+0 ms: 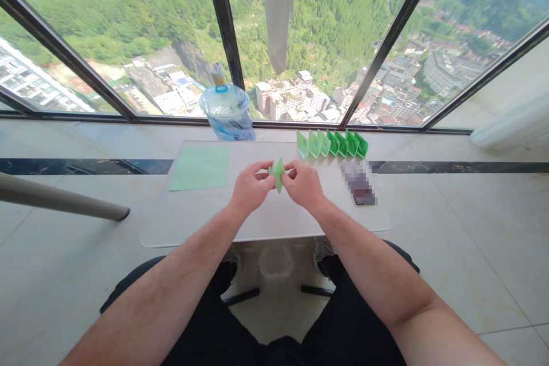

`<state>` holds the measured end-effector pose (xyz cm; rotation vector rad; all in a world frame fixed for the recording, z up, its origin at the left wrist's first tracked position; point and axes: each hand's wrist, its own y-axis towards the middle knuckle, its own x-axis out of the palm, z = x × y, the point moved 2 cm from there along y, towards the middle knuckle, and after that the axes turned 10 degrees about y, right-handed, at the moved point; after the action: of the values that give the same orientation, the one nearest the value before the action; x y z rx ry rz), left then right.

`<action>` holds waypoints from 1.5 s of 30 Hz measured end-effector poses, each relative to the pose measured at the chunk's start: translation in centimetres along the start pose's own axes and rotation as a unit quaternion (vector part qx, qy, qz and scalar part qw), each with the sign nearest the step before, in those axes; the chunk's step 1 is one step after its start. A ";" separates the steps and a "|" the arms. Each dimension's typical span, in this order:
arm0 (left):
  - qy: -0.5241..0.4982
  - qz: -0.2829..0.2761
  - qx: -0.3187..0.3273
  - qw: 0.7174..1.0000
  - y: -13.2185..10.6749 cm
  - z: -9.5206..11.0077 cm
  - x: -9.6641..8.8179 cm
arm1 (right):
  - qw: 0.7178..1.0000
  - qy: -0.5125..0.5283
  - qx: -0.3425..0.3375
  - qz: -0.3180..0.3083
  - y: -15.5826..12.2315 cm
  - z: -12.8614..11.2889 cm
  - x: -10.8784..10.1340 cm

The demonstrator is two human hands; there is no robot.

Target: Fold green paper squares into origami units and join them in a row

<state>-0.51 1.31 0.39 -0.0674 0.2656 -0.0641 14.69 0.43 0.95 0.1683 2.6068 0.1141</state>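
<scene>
Between my hands, above the middle of the low table [206, 217], is a small folded piece of light green paper [278, 174] that comes to a point at top and bottom. My left hand [254, 185] pinches its left side with thumb and fingers. On the other side my right hand [302, 183] grips it the same way. Several folded green paper pieces [338, 143] stand in a row at the table's back right, running from pale green on the left to deeper green on the right. A flat pale green sheet [201, 168] lies at the left.
A phone-like object [360, 183], partly blurred out, lies on the table's right side. Behind the table a large clear water bottle [227, 108] stands by the window. A grey pole [64, 197] reaches in from the left. My legs are under the table's front edge.
</scene>
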 end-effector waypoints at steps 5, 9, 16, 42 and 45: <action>-0.029 -0.009 0.006 1.000 0.2 -0.3 -0.1 | 1.000 0.008 0.002 0.001 0.0 0.0 0.0; -0.052 -0.014 -0.004 0.999 0.2 -0.2 0.0 | 1.000 0.018 -0.010 0.009 -0.1 0.1 0.2; -0.104 -0.016 -0.031 0.994 -0.1 0.4 0.0 | 0.993 0.045 -0.106 -0.012 -0.5 -0.4 0.7; -0.133 0.062 -0.055 0.988 0.5 -0.3 -0.1 | 0.993 0.060 -0.082 -0.054 -0.6 0.0 1.0; -0.103 0.050 -0.033 0.993 0.3 -0.2 0.1 | 0.995 0.023 -0.090 -0.023 -0.8 -0.1 0.8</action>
<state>-0.45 1.57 0.16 -0.1252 0.0643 0.0519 13.86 -0.25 0.59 0.0411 2.6276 0.3383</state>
